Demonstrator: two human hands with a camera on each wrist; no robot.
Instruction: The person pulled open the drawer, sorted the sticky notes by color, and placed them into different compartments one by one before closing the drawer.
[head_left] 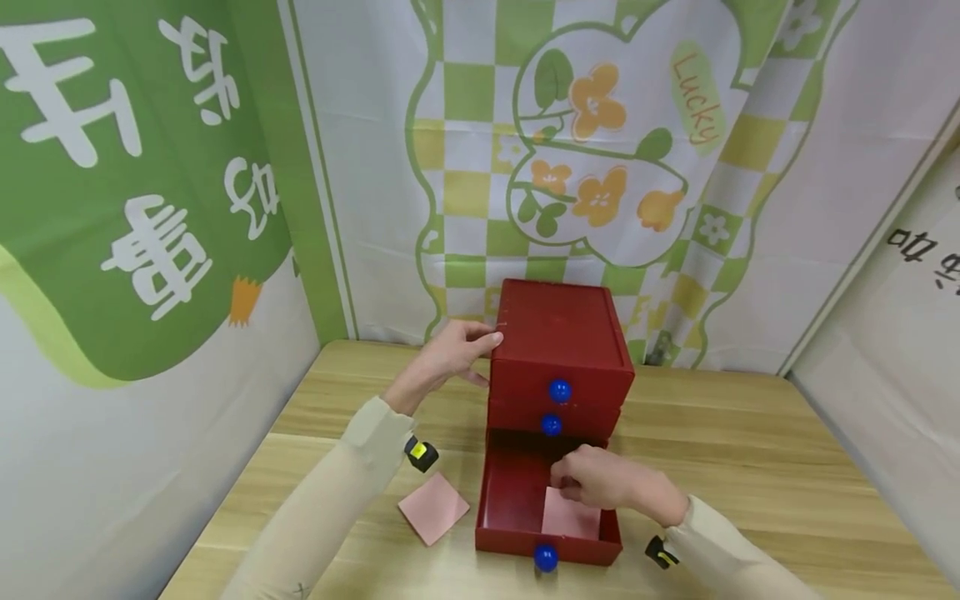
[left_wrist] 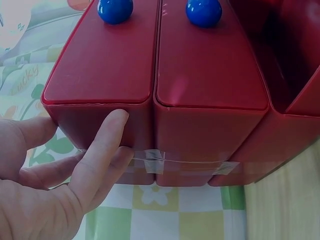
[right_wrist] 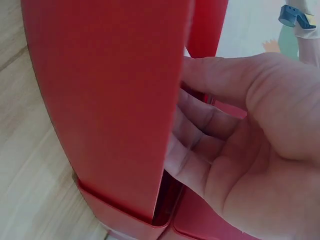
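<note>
A red drawer cabinet (head_left: 558, 325) with round blue knobs stands on the table, its bottom drawer (head_left: 513, 500) pulled out. My left hand (head_left: 453, 350) rests at the cabinet's upper left side. In the left wrist view its fingers (left_wrist: 102, 142) lie fairly straight along the side, near clear tape. Over the open drawer is my right hand (head_left: 603, 477), fingers curled at the far edge of a pink sticky note (head_left: 572, 515) inside. In the right wrist view the drawer wall (right_wrist: 105, 100) hides the fingertips, so I cannot tell whether they pinch the note.
Another pink sticky note (head_left: 434, 508) lies on the wooden table (head_left: 360, 533), left of the drawer. The upper two drawers, with blue knobs (head_left: 559, 391), are closed. A patterned curtain (head_left: 472, 200) hangs close behind the cabinet.
</note>
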